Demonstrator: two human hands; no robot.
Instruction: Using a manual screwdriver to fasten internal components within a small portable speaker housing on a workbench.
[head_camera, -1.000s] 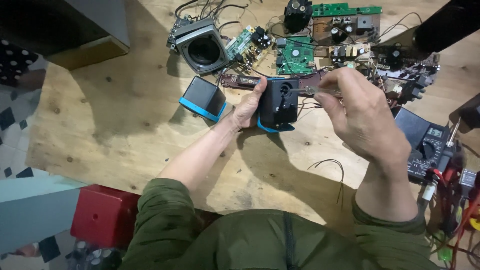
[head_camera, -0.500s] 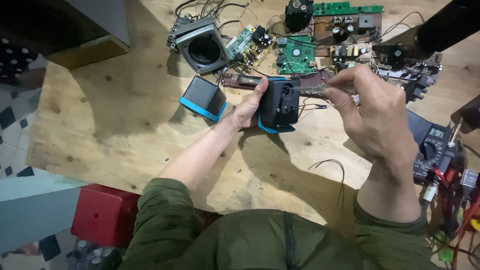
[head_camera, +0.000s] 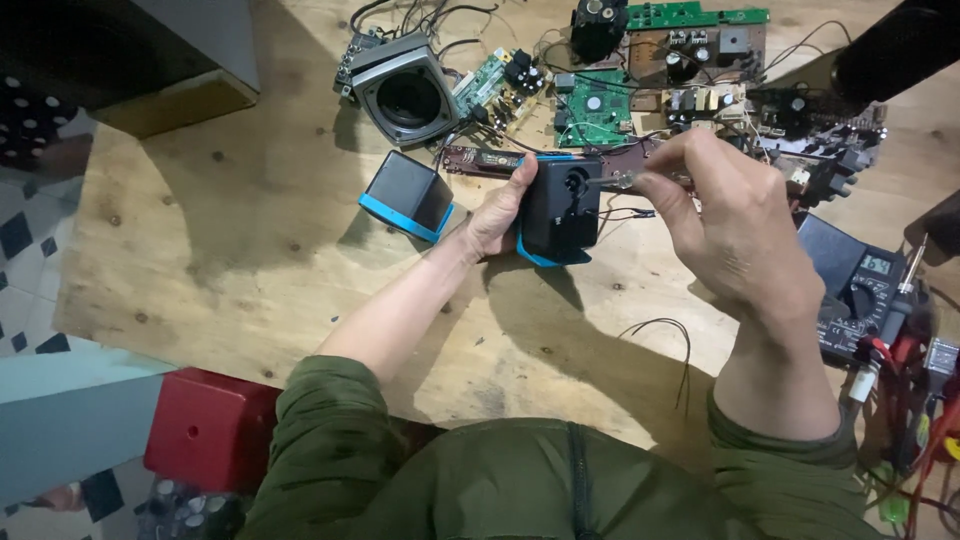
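The black speaker housing (head_camera: 560, 210) is a small boxy shell with a bright blue rim along its lower edge and a round fitting on the face turned up to the camera. It is held tilted just above the wooden table (head_camera: 230, 260), between the 2 hands.

The left hand (head_camera: 497, 212) grips the housing from its left side, fingers wrapped round the far edge and thumb along the near side, closed firmly on it.

The right hand (head_camera: 730, 225) is closed narrowly on a thin screwdriver (head_camera: 618, 181) with a clear handle, pinched between thumb and fingertips. The shaft points left from that hand, and its tip meets the round fitting on the housing.

Left of the left hand, close by, a second black cube with a blue base (head_camera: 407, 195) lies on the table. Beyond it sits a grey speaker driver (head_camera: 403, 95), and beyond both hands green circuit boards (head_camera: 592, 110) are spread out. To the right of the right hand lies a multimeter (head_camera: 855, 290), and a loose black wire (head_camera: 668, 345) curls just below that wrist.
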